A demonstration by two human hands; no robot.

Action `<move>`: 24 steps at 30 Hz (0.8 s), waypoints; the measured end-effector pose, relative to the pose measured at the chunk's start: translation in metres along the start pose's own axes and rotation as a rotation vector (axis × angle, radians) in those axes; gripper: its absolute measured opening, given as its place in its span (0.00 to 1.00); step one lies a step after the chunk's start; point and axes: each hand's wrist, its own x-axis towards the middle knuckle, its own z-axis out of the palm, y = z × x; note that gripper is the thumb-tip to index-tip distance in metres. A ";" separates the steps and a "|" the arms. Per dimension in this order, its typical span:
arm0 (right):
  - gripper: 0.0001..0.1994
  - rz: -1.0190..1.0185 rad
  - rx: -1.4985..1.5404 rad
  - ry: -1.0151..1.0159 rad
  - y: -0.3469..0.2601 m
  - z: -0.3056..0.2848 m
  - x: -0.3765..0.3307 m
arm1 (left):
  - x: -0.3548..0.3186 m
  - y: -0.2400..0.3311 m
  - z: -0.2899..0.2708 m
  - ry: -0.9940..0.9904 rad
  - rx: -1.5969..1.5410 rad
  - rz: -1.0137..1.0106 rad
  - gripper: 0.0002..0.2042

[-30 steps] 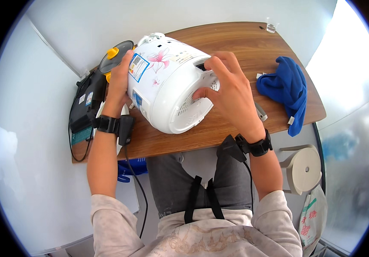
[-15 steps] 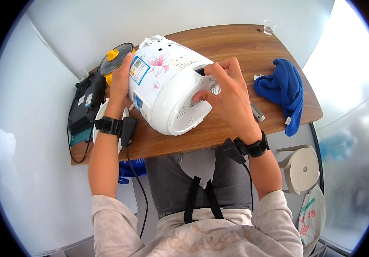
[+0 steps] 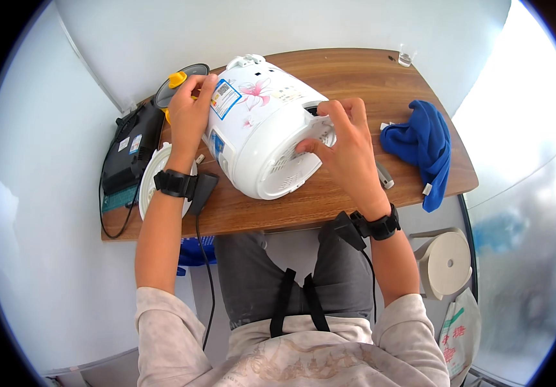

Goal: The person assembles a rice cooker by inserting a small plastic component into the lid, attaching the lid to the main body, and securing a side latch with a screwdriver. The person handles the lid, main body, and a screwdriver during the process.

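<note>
A white rice cooker (image 3: 247,138) with pink flower prints and stickers lies tilted on the table, its vented base facing right and toward me. My left hand (image 3: 194,109) rests along its upper left side, fingers bent against the wall near a blue-edged label. My right hand (image 3: 343,138) grips the base rim, with the thumb at the vent holes and the fingers curled over the edge by a dark opening. Beneath my left forearm, a white round plastic piece (image 3: 151,173) lies partly hidden. A grey handle-like thing (image 3: 385,175) shows beside my right hand.
On the wooden table (image 3: 342,74), a yellow pot with a glass lid (image 3: 191,72) and a black corded appliance (image 3: 129,155) stand left. A blue cloth (image 3: 423,145) lies right; a clear cup (image 3: 405,57) stands far right. A beige stool (image 3: 445,264) is beside the table.
My left hand has shifted slightly up along the cooker and its fingers are more bent. More of the white round piece shows. The right hand keeps its grip on the base.
</note>
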 end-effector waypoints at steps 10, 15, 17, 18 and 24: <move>0.25 -0.035 -0.078 0.037 -0.006 0.010 -0.006 | 0.015 -0.011 -0.005 -0.181 0.207 -0.025 0.20; 0.24 -0.014 -0.084 0.021 -0.010 0.007 -0.009 | 0.015 -0.006 -0.006 -0.224 0.186 -0.044 0.20; 0.24 -0.016 -0.084 0.023 -0.011 0.006 -0.011 | 0.015 0.004 -0.012 -0.276 0.173 -0.071 0.23; 0.24 -0.015 -0.081 0.020 -0.012 0.005 -0.012 | 0.014 0.010 -0.016 -0.302 0.165 -0.086 0.24; 0.24 -0.001 -0.087 0.019 -0.013 0.008 -0.019 | 0.013 0.026 -0.020 -0.310 0.227 -0.106 0.33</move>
